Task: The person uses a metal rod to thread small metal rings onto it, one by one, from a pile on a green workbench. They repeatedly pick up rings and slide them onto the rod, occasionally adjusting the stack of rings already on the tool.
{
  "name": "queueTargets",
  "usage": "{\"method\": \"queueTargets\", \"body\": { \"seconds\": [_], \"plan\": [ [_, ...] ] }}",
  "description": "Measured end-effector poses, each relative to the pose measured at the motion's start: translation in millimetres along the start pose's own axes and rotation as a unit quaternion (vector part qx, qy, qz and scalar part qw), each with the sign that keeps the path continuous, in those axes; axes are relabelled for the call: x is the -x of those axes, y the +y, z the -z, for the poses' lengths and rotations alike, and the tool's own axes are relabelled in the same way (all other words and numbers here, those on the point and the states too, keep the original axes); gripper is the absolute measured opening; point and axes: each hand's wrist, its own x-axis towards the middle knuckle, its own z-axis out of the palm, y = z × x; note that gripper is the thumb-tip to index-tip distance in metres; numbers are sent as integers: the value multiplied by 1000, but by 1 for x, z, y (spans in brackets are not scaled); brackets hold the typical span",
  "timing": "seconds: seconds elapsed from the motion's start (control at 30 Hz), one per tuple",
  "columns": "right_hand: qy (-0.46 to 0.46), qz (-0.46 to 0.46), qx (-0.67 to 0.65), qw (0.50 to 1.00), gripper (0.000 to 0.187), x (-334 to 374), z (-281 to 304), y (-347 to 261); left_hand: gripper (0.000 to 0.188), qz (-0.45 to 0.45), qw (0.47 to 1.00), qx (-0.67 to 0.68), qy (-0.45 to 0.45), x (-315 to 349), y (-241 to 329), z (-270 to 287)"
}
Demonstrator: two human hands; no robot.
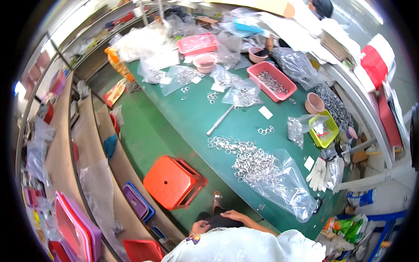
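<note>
My left hand (200,227) is low in the picture beside my dark trousers (221,222), its fingers curled with nothing visible in them. My right hand (233,215) lies on the trousers with its fingers stretched out and holds nothing. Both hands are away from the green table (196,126). On the table, right of my hands, a heap of silvery metal rings (255,163) spreads out from the mouth of a clear plastic bag (290,192). Some rings are loose at the heap's left end.
An orange stool (168,181) stands on the green floor left of the table. Shelves (89,144) line the left side. Pink trays (273,81), a yellow-green basket (325,129), bags of rings (244,96), a white rod (219,120) and a glove (317,174) lie across the table.
</note>
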Motion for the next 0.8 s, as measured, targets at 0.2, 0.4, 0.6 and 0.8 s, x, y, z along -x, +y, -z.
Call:
{"method": "queueTargets", "body": {
  "seconds": [0.2,0.4,0.6,0.8],
  "plan": [
    [130,45,-62,989,65,40,40,-24,30,-51,988,-84,-122,-54,107,13],
    [175,24,-210,962,63,-3,42,40,25,-144,944,-203,-215,-104,168,2],
    [306,64,-192,930,50,2,32,31,29,-95,886,-320,-322,-147,191,4],
    [388,33,-168,906,47,-21,16,12,34,-161,885,-360,-248,-188,215,100]
  ]
}}
